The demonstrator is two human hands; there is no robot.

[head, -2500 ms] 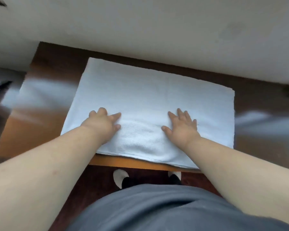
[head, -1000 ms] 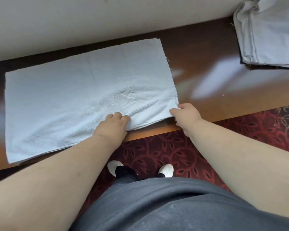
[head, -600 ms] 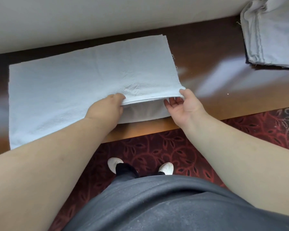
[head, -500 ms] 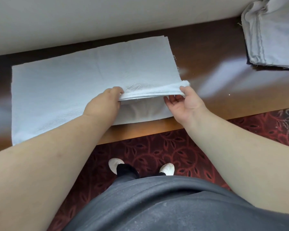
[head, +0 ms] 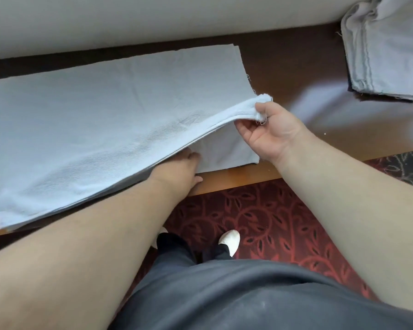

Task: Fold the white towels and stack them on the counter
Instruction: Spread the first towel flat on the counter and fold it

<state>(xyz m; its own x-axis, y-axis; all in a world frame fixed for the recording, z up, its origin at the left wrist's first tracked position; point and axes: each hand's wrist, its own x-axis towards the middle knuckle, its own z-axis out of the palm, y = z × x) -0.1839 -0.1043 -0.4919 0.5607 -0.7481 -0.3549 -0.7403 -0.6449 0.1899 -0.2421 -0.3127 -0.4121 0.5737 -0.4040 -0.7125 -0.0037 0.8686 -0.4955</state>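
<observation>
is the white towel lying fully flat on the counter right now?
No: the right hand pinches the near right corner of the white terry towel and holds it raised off the brown wooden counter, while the left hand reaches under the lifted edge.

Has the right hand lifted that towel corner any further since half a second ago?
Yes. The right hand has raised the towel corner higher and farther from the counter front edge, toward the wall; the left hand now reaches underneath.
</observation>
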